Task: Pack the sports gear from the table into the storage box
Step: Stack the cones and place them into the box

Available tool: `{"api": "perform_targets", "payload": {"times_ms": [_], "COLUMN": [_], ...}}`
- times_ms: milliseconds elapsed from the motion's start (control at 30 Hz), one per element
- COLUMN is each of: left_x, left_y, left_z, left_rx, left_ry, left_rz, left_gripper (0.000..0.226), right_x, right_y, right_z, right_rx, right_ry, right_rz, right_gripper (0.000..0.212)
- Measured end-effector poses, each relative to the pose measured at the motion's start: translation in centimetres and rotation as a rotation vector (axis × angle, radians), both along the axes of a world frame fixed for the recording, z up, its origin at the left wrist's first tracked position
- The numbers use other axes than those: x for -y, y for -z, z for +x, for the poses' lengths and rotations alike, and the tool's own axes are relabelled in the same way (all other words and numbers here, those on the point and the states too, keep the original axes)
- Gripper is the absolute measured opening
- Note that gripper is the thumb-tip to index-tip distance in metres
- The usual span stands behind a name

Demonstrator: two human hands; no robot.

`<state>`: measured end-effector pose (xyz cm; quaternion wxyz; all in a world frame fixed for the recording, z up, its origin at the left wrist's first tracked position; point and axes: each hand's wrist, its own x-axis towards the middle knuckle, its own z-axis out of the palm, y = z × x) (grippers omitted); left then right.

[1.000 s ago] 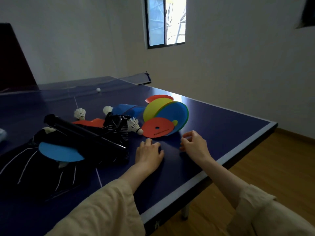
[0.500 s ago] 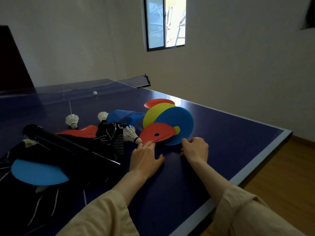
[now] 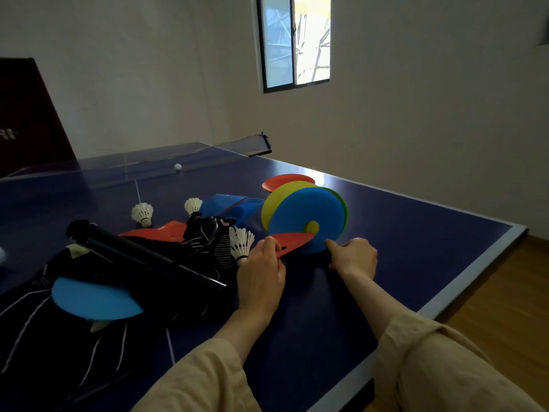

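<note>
My left hand [image 3: 261, 275]: fingers pinch the near edge of the red disc [image 3: 292, 241], lifted off the table [image 3: 416, 233].
My right hand [image 3: 355, 257]: fingers curled, index tip touching the foot of the blue disc [image 3: 306, 215].
Blue disc: on edge, yellow disc [image 3: 271, 200] behind.
Shuttlecock [image 3: 241, 240]: beside my left hand.

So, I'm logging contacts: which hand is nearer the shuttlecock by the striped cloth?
Left. The left hand lies against the shuttlecock; the right hand is beyond the discs.
</note>
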<state>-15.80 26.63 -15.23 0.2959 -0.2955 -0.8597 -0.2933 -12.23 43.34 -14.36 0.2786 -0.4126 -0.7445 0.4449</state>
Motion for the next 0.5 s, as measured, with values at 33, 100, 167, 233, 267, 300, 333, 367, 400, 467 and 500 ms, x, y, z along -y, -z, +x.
{"api": "perform_targets", "payload": {"times_ms": [33, 100, 167, 233, 267, 300, 333, 367, 400, 467, 500], "left_x": [0.0, 0.0, -0.1, -0.2, -0.2, -0.2, -0.2, -0.2, -0.1, 0.0, 0.1], "left_y": [0.1, 0.4, 0.7, 0.8, 0.8, 0.8, 0.6, 0.5, 0.5, 0.3, 0.3], "left_z": [-0.1, -0.4, -0.9, -1.1, -1.1, -1.1, -1.0, -0.9, -0.9, -0.8, -0.8], "left_rx": [-0.011, -0.027, -0.035, -0.050, -0.062, -0.079, -0.094, -0.105, -0.106, -0.088, -0.074], "left_ry": [-0.004, -0.009, -0.004, -0.004, -0.012, -0.023, -0.034, -0.044, -0.053, -0.068, -0.071], "left_rz": [-0.017, -0.061, -0.089, -0.078, -0.064, -0.050, -0.037, -0.022, -0.004, 0.039, 0.066], "left_gripper": [0.022, 0.017, 0.008, 0.007, 0.008, 0.009, 0.010, 0.011, 0.012, 0.013, 0.013], "right_x": [-0.2, -0.3, -0.1, 0.3, 0.4, 0.4, 0.3, 0.2, 0.2, 0.3, 0.5], "right_y": [-0.2, -0.2, 0.2, 0.5, 0.6, 0.7, 0.7, 0.7, 0.7, 0.5, 0.4], "right_z": [0.0, 0.3, 0.4, 0.7, 0.8, 0.9, 1.0, 1.1, 1.3, 1.5, 1.6], "right_rx": [0.007, 0.011, 0.019, 0.000, -0.018, -0.043, -0.069, -0.096, -0.118, -0.171, -0.205], "right_ry": [0.002, -0.008, -0.020, -0.038, -0.055, -0.069, -0.078, -0.081, -0.084, -0.102, -0.105], "right_rz": [-0.016, -0.028, 0.027, 0.095, 0.113, 0.119, 0.114, 0.113, 0.115, 0.126, 0.127], "right_gripper": [0.034, 0.023, 0.018, 0.019, 0.019, 0.017, 0.015, 0.013, 0.010, 0.006, 0.005]}}
